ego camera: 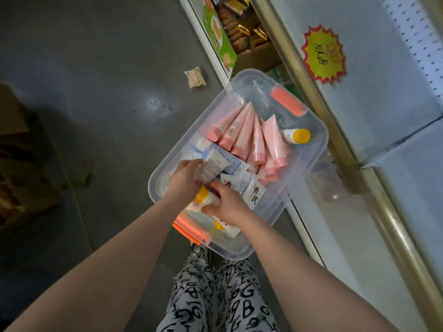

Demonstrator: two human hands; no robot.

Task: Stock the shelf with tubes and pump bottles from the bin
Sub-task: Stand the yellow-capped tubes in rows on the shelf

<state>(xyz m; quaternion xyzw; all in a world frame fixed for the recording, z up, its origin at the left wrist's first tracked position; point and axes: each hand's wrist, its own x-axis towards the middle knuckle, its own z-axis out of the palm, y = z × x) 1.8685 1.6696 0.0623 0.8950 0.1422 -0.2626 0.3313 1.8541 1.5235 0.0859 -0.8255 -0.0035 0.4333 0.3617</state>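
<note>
A clear plastic bin (pixel 311 149) with orange handles stands on the floor in front of me. Inside lie several pink tubes (pixel 242 133), white and blue tubes (pixel 230 164), white tubes with black characters (pixel 254 195) and a yellow-capped bottle (pixel 296 136). My left hand (pixel 184 180) grips a white tube with small print (pixel 211 165) at the bin's near left. My right hand (pixel 230 204) curls its fingers round a yellow-capped white tube (pixel 203 196) just beside it. The two hands touch.
A white shelf unit (pixel 359 68) with a gold edge rail (pixel 309 92) runs along the right, bearing a yellow starburst price tag (pixel 322 53). Snack packs (pixel 242 27) fill a lower shelf at the top. A crumpled wrapper (pixel 195 77) lies on the grey floor. Cardboard boxes (pixel 21 164) sit left.
</note>
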